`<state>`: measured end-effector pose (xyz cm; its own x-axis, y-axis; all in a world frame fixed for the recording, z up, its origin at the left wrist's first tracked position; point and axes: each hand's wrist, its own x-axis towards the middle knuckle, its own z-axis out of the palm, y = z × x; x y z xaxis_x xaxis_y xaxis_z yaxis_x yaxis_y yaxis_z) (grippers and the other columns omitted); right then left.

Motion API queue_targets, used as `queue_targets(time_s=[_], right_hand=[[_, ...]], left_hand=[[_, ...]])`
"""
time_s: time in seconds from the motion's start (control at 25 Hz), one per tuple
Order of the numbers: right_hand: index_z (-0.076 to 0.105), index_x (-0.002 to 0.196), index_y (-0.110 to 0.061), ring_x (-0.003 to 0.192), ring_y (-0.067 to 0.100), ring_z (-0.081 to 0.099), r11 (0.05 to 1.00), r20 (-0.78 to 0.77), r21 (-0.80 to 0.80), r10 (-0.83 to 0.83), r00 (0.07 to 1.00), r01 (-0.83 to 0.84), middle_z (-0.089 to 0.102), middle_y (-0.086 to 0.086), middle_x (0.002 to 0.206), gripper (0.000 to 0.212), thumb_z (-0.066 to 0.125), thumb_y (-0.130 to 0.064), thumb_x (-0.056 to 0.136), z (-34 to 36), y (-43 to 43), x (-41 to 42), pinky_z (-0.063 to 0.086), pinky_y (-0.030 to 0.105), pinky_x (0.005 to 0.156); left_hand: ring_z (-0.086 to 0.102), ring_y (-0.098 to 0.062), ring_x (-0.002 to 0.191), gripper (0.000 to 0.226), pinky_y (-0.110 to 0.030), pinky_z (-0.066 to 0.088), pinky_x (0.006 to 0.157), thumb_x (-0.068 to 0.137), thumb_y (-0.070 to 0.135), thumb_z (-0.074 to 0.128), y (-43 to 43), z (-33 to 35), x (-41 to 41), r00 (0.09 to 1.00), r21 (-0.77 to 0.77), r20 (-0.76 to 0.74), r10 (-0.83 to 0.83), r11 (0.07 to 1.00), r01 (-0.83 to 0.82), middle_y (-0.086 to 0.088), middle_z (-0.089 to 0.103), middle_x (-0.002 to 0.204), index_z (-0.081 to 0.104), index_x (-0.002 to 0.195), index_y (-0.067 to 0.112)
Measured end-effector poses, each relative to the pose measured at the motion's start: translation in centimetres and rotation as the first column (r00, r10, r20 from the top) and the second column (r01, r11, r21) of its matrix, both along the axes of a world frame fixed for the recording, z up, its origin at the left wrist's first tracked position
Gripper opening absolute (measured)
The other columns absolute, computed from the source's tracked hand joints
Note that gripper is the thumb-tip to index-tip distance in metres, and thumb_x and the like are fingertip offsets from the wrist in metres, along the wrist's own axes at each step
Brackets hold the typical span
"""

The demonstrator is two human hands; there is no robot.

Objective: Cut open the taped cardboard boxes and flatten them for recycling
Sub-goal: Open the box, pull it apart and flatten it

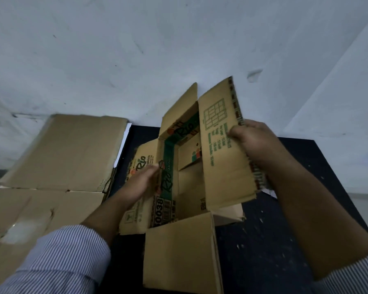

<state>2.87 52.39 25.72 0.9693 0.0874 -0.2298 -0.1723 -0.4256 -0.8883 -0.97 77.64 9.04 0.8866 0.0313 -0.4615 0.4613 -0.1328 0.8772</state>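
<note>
The open box [180, 251] is standing on the dark worktop [289, 230]; the left hand [139, 184] is gripping its left wall, the right hand [254, 143] clamping the raised flap [221, 158], apparently pulling the sides apart for flattening.

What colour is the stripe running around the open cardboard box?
Green: the printed stripe on the open brown cardboard box, clearest in the head view.

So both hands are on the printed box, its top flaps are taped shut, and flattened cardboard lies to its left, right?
Not quite: the head view shows the box with its flaps open, not taped shut. The rest holds: the left hand and right hand are both on the box, and flattened cardboard lies to its left.
</note>
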Motion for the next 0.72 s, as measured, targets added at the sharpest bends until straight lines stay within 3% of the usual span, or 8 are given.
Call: queue_targets(time_s=[0.08,0.16,0.28,0.44,0.52,0.6,0.64,0.72], right_hand=[[0.071,0.101,-0.013,0.076,0.018,0.074,1.000,0.022,0.005,0.008,1.000,-0.008,0.077,0.007,0.093,0.023,0.049,-0.022,0.100,0.6,0.7,0.0,0.054,0.023,0.056],[0.071,0.102,-0.016,0.079,0.019,0.074,0.998,0.020,0.056,-0.002,1.000,0.001,0.077,0.006,0.092,0.032,0.045,-0.035,0.102,1.0,1.5,0.2,0.053,0.025,0.060],[0.069,0.116,-0.015,0.094,0.026,0.074,0.933,-0.128,0.358,0.066,0.989,-0.016,0.076,0.011,0.102,0.051,0.039,-0.054,0.101,0.8,3.6,0.4,0.057,0.041,0.088],[0.058,0.131,-0.001,0.115,0.035,0.066,0.799,-0.273,0.601,0.196,0.942,0.008,0.068,0.023,0.121,0.070,0.032,-0.059,0.102,-1.0,5.3,0.5,0.046,0.047,0.107],[0.066,0.119,-0.002,0.111,0.036,0.067,0.836,-0.188,0.547,0.075,0.979,0.041,0.071,0.022,0.114,0.060,0.033,-0.051,0.104,-1.8,4.3,0.5,0.050,0.045,0.100],[0.067,0.112,-0.006,0.107,0.033,0.065,0.934,-0.090,0.331,-0.112,0.990,0.136,0.071,0.015,0.108,0.046,0.040,-0.042,0.104,-3.6,2.8,0.3,0.051,0.040,0.089],[0.064,0.117,-0.008,0.109,0.030,0.062,0.953,-0.110,0.240,-0.164,0.980,0.186,0.068,0.012,0.112,0.044,0.041,-0.043,0.104,-5.3,2.0,-0.1,0.048,0.039,0.087],[0.061,0.130,-0.014,0.115,0.031,0.061,0.943,-0.374,0.266,-0.091,0.923,0.200,0.067,0.014,0.122,0.054,0.042,-0.055,0.101,-8.3,1.2,-1.8,0.047,0.041,0.093]], left_hand=[[0.052,-0.010,0.125,0.037,-0.037,0.041,0.104,0.100,0.059,0.038,-0.9,3.8,0.1,0.995,-0.031,0.096,0.006,1.000,-0.003,0.013,0.058,0.132,0.055,0.127,0.039],[0.049,-0.007,0.129,0.051,-0.040,0.038,0.111,0.089,0.073,0.044,-2.8,8.0,-0.1,0.970,-0.044,0.241,-0.037,0.998,0.049,0.020,0.056,0.133,0.054,0.131,0.045],[0.049,0.005,0.117,0.051,-0.029,0.040,0.102,0.084,0.076,0.050,-5.7,12.7,-0.8,0.942,-0.038,0.310,-0.130,0.988,0.149,0.032,0.054,0.124,0.048,0.131,0.056],[0.061,-0.008,0.119,0.066,-0.039,0.046,0.103,0.075,0.068,0.066,-6.5,13.9,-0.5,0.932,-0.039,0.335,-0.137,0.987,0.159,0.015,0.066,0.125,0.051,0.135,0.044],[0.061,-0.014,0.120,0.077,-0.042,0.047,0.101,0.070,0.062,0.070,-5.6,13.4,-0.5,0.953,-0.064,0.294,-0.067,0.994,0.089,0.011,0.066,0.128,0.047,0.140,0.041],[0.064,-0.012,0.114,0.084,-0.039,0.050,0.093,0.069,0.059,0.071,-5.0,13.0,-0.8,0.966,-0.139,0.256,-0.019,0.989,0.057,0.012,0.067,0.125,0.043,0.146,0.039],[0.067,-0.007,0.103,0.080,-0.035,0.051,0.084,0.072,0.055,0.070,-4.9,12.9,-1.0,0.965,-0.161,0.261,-0.016,0.985,0.060,0.014,0.070,0.117,0.044,0.145,0.037],[0.069,-0.001,0.080,0.062,-0.024,0.051,0.064,0.080,0.047,0.064,-5.0,12.8,-1.2,0.965,-0.198,0.263,0.004,0.979,0.050,0.015,0.073,0.096,0.052,0.139,0.030]])
